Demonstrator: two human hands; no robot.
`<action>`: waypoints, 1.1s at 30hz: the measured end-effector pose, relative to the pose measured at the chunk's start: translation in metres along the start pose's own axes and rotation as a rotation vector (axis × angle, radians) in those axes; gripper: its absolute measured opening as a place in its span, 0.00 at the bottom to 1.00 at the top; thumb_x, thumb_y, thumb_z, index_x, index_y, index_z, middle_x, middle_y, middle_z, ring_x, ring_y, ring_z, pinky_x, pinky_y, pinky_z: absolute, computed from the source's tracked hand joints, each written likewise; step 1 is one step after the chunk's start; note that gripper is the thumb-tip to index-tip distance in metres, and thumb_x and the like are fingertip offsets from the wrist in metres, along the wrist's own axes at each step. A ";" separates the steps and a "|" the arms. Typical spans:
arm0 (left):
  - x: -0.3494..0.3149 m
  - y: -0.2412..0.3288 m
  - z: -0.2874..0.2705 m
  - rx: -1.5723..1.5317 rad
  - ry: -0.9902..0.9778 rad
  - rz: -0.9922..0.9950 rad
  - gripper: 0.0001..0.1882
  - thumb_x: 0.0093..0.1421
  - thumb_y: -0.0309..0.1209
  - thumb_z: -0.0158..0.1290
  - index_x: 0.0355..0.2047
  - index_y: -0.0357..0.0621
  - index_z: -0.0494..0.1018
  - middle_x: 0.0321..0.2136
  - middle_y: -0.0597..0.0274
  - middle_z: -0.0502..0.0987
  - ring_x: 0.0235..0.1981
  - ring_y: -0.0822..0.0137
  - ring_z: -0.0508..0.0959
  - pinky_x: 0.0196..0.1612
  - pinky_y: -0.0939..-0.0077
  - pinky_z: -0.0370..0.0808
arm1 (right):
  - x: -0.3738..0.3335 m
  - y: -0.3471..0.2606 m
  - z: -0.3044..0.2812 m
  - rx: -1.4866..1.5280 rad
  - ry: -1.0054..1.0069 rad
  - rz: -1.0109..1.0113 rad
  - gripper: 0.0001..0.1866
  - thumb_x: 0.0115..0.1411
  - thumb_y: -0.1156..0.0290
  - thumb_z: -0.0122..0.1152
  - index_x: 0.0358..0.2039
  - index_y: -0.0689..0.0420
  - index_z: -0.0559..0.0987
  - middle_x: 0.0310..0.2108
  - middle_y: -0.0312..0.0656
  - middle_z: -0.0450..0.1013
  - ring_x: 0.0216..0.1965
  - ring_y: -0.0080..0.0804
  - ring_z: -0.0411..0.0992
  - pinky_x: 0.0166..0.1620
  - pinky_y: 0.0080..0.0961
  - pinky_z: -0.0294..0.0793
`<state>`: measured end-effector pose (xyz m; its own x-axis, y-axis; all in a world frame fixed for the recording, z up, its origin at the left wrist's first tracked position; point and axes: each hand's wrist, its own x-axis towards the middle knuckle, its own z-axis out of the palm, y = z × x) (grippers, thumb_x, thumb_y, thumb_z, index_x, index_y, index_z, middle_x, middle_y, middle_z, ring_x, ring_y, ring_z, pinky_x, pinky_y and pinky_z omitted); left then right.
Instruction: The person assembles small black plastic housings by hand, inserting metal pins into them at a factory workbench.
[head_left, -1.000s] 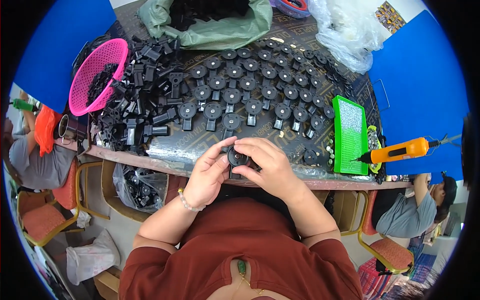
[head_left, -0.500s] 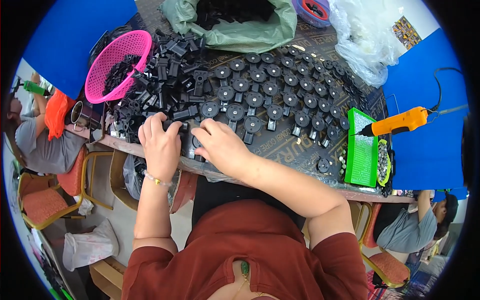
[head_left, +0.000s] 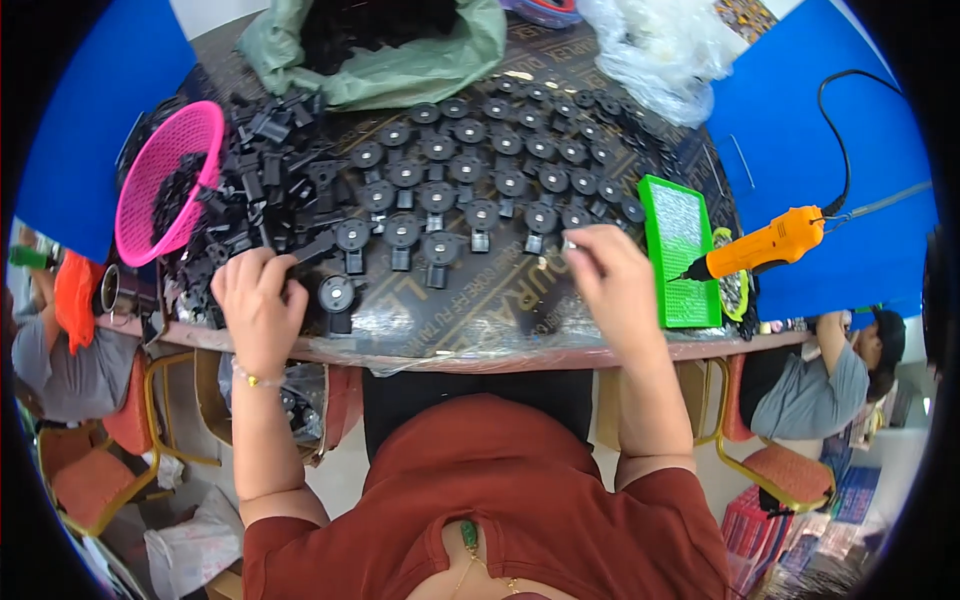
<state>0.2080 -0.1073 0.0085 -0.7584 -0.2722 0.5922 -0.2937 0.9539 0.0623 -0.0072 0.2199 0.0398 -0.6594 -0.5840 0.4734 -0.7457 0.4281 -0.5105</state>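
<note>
My left hand [head_left: 260, 305] is at the edge of a heap of loose black plastic parts [head_left: 265, 170]. Its fingers are curled round a black plastic part [head_left: 314, 248], whose end sticks out past the fingertips. Just right of it, a black round-topped piece with a metal centre [head_left: 337, 294] lies near the table edge. My right hand [head_left: 615, 290] is raised over the table, left of the green tray [head_left: 690, 313]. Thumb and forefinger pinch a small silvery piece [head_left: 569, 244], too small to name. Rows of similar round-topped black pieces [head_left: 437, 197] lie between my hands and beyond.
An orange electric screwdriver [head_left: 765, 247] hangs with its tip over the tray, a yellow-green dish [head_left: 735, 285] beside it. A pink basket [head_left: 207, 180] leans on the heap. Farther back are a green sack [head_left: 400, 85] and clear plastic bags [head_left: 655, 60]. People sit at both sides.
My right hand has moved right, away from the round-topped piece near my left hand, towards the green tray. My left hand stays by the heap. The whole view has shifted.
</note>
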 end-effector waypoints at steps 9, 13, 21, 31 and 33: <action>0.032 0.045 -0.004 -0.577 0.130 -0.300 0.10 0.57 0.19 0.57 0.40 0.39 0.74 0.34 0.63 0.76 0.33 0.70 0.75 0.41 0.76 0.72 | -0.075 0.066 -0.061 -0.518 -0.073 0.219 0.09 0.55 0.80 0.65 0.37 0.59 0.81 0.37 0.48 0.77 0.40 0.49 0.75 0.45 0.38 0.75; 0.051 0.093 -0.013 -1.145 0.056 -0.348 0.20 0.64 0.19 0.49 0.57 0.35 0.71 0.45 0.63 0.73 0.44 0.74 0.74 0.45 0.79 0.74 | -0.080 0.080 -0.074 -0.729 -0.113 0.099 0.06 0.53 0.75 0.66 0.33 0.59 0.82 0.44 0.43 0.76 0.51 0.47 0.71 0.53 0.44 0.71; 0.087 0.186 0.016 -2.226 -0.622 -0.576 0.26 0.59 0.19 0.48 0.60 0.35 0.67 0.48 0.48 0.76 0.43 0.58 0.83 0.49 0.68 0.83 | -0.091 0.096 -0.064 -0.728 -0.157 0.103 0.03 0.49 0.73 0.68 0.23 0.58 0.83 0.64 0.47 0.67 0.69 0.54 0.56 0.70 0.61 0.48; 0.045 0.227 0.100 -2.039 -0.935 -0.573 0.28 0.63 0.15 0.49 0.63 0.38 0.63 0.49 0.52 0.77 0.50 0.63 0.81 0.51 0.73 0.79 | -0.063 0.058 -0.048 -0.044 0.022 0.123 0.04 0.51 0.75 0.69 0.29 0.54 0.83 0.66 0.50 0.64 0.68 0.60 0.55 0.69 0.50 0.54; 0.043 0.228 0.101 -1.998 -0.960 -0.529 0.27 0.63 0.16 0.50 0.63 0.39 0.64 0.45 0.58 0.79 0.43 0.72 0.81 0.45 0.79 0.78 | -0.052 0.050 -0.035 -0.003 0.002 0.053 0.04 0.55 0.74 0.67 0.32 0.55 0.82 0.66 0.51 0.64 0.68 0.60 0.55 0.68 0.51 0.55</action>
<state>0.0496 0.0856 -0.0324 -0.9778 0.1616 -0.1336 -0.1971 -0.4910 0.8486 -0.0137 0.2961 0.0143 -0.6985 -0.5589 0.4470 -0.7097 0.4604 -0.5333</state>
